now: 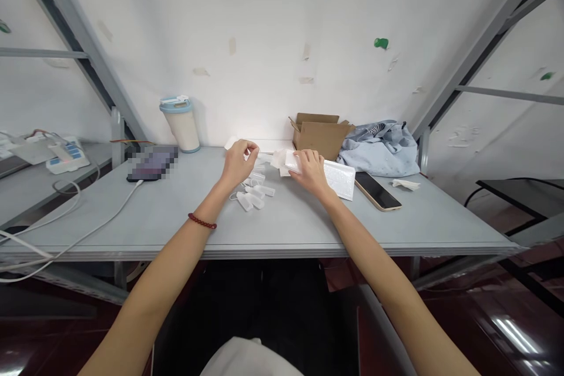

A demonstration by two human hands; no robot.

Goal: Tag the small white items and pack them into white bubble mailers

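Note:
My left hand (240,163) is above the desk with its fingers curled and pinched. Whatever may be between those fingertips is hidden or too small to make out. Just right of and below it lies a loose group of small white translucent sleeves (263,190) with thin loops. My right hand (312,171) grips a white padded envelope (340,179) near its left end, its fingers over the top. Pale crumpled flaps or paper show at the envelope's left end, toward my left hand.
Behind my right hand stands an open cardboard box (319,140), beside a bundled light-blue cloth (381,148). A phone (378,190) and crumpled tissue (406,185) lie rightward. At left are a lidded cup (181,126), a blurred-out device (152,163) and a white cable (112,214).

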